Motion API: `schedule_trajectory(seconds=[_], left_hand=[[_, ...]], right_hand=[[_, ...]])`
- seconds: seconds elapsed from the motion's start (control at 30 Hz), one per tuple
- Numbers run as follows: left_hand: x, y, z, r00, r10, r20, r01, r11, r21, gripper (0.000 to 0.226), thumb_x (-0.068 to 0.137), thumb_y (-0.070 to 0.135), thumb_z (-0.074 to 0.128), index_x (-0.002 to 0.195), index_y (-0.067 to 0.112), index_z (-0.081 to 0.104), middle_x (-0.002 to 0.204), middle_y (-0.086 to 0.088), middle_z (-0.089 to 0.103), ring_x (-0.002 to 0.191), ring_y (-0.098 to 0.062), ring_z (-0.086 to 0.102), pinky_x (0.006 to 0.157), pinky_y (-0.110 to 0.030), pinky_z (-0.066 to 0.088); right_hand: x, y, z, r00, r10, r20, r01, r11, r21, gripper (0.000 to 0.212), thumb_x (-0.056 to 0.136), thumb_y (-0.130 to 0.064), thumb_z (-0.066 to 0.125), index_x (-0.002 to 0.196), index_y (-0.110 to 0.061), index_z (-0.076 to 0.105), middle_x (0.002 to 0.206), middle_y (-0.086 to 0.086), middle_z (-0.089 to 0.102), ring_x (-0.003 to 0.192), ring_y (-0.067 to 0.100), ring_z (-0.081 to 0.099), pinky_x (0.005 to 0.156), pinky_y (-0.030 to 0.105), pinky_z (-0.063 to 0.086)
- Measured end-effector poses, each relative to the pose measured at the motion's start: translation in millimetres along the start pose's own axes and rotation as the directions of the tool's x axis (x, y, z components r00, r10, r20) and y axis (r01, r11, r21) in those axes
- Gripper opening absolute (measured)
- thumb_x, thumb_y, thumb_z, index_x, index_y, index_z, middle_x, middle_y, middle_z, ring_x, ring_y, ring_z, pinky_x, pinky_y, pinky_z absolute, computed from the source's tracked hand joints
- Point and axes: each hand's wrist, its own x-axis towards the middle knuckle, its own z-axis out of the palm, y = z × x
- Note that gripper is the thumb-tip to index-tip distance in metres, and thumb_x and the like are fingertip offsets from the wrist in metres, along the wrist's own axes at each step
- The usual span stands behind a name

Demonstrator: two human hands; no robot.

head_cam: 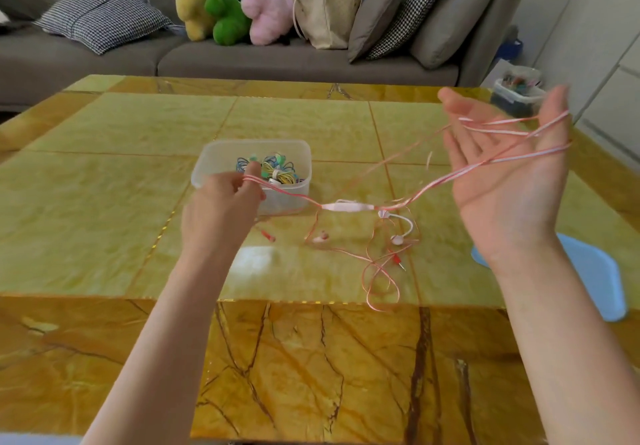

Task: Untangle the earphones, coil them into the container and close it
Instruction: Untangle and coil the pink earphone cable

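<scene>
Pink-and-white earphones stretch in the air between my hands above the yellow table. My left hand pinches the cord just in front of the clear plastic container, which holds several coiled blue, green and yellow earphones. My right hand is raised at the right, palm up and fingers spread, with the cord looped over its fingers. The inline remote hangs mid-span. Earbuds and a red plug lie on the table in a loose tangle below. The blue lid lies at the right, partly behind my right forearm.
A grey sofa with checked cushions, plush toys and a woven bag stands behind the table. A small bin of items sits on the floor at the far right. The table's near edge drops to a lower marbled surface.
</scene>
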Motion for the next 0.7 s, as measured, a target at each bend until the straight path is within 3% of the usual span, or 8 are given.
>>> schedule_trajectory(seconds=[0.17,0.23,0.33,0.4,0.5,0.6,0.67,0.7], left_hand=[[-0.2,-4.0,7.3,0.996,-0.020,0.084,-0.002,0.967,0.254,0.063,0.096,0.053,0.018,0.101,0.013,0.067,0.106,-0.015,0.059,0.109,-0.035,0.048,0.091,-0.040,0.033],[3.0,-6.9,7.2,0.993,0.006,0.115,-0.029,0.980,0.197,0.052,0.098,0.045,0.030,0.093,0.011,0.069,0.092,-0.013,0.063,0.086,-0.030,0.055,0.078,-0.035,0.041],[2.7,2.1,2.4,0.954,-0.018,0.298,0.097,0.963,-0.251,0.037,0.094,0.019,0.047,0.063,0.016,0.066,0.051,0.004,0.049,0.045,-0.009,0.037,0.043,-0.019,0.030],[-0.1,11.4,-2.8,0.903,0.047,0.427,0.201,0.833,-0.516,0.042,0.093,0.011,0.046,0.054,0.017,0.062,0.045,0.008,0.037,0.038,-0.004,0.024,0.035,-0.014,0.017],[-1.0,22.8,-15.4,0.896,0.132,0.425,0.237,0.667,-0.706,0.031,0.087,0.010,0.044,0.058,0.015,0.054,0.047,0.008,0.029,0.042,-0.006,0.017,0.039,-0.019,0.008],[-1.6,27.0,-22.8,0.915,0.153,0.372,0.167,0.697,-0.697,0.015,0.072,0.019,0.052,0.058,0.016,0.055,0.048,0.008,0.033,0.043,-0.007,0.018,0.037,-0.017,0.009],[-7.4,33.0,-22.1,0.899,0.190,0.395,0.119,0.762,-0.637,0.009,0.066,0.021,0.052,0.059,0.016,0.055,0.048,0.009,0.035,0.041,-0.006,0.021,0.034,-0.014,0.014],[-11.7,36.8,-18.9,0.882,0.222,0.416,0.082,0.797,-0.599,0.013,0.071,0.020,0.053,0.058,0.016,0.055,0.047,0.009,0.037,0.039,-0.005,0.023,0.034,-0.014,0.017]], right_hand=[[2.8,-5.4,-4.7,0.996,-0.082,0.030,0.082,0.997,0.016,0.073,0.078,-0.062,0.053,0.117,0.000,0.056,0.124,0.007,0.063,0.123,0.006,0.050,0.104,0.028,0.028],[6.0,-2.5,-7.7,0.998,-0.046,0.037,0.048,0.996,-0.076,0.051,0.095,-0.049,0.030,0.098,-0.009,0.062,0.113,0.003,0.067,0.122,0.008,0.052,0.101,0.028,0.031],[3.0,10.6,-6.2,0.988,0.131,0.082,-0.093,0.928,-0.360,0.052,0.098,-0.043,0.028,0.074,-0.021,0.067,0.098,-0.001,0.068,0.111,0.011,0.056,0.099,0.029,0.034],[0.2,21.3,-7.2,0.973,0.220,0.070,-0.109,0.705,-0.701,0.044,0.095,-0.045,0.041,0.072,-0.023,0.070,0.102,0.001,0.066,0.099,0.011,0.053,0.087,0.027,0.037],[0.5,25.8,-13.7,0.964,0.222,0.146,0.064,0.339,-0.939,0.016,0.094,-0.020,0.052,0.086,-0.025,0.065,0.093,-0.001,0.066,0.087,0.014,0.059,0.067,0.024,0.037],[-0.8,22.5,-19.5,0.870,0.475,0.130,0.184,-0.069,-0.980,0.027,0.092,-0.012,0.054,0.116,-0.024,0.059,0.084,-0.009,0.058,0.074,0.007,0.052,0.059,0.023,0.035],[-3.5,21.1,-20.9,0.821,0.560,0.108,0.237,-0.163,-0.958,0.042,0.090,-0.016,0.059,0.129,-0.028,0.049,0.109,-0.006,0.056,0.096,0.010,0.054,0.077,0.024,0.043],[-6.1,19.0,-17.1,0.809,0.568,0.153,0.250,-0.096,-0.964,0.049,0.088,-0.017,0.062,0.132,-0.030,0.046,0.124,-0.006,0.052,0.111,0.014,0.052,0.089,0.027,0.042]])
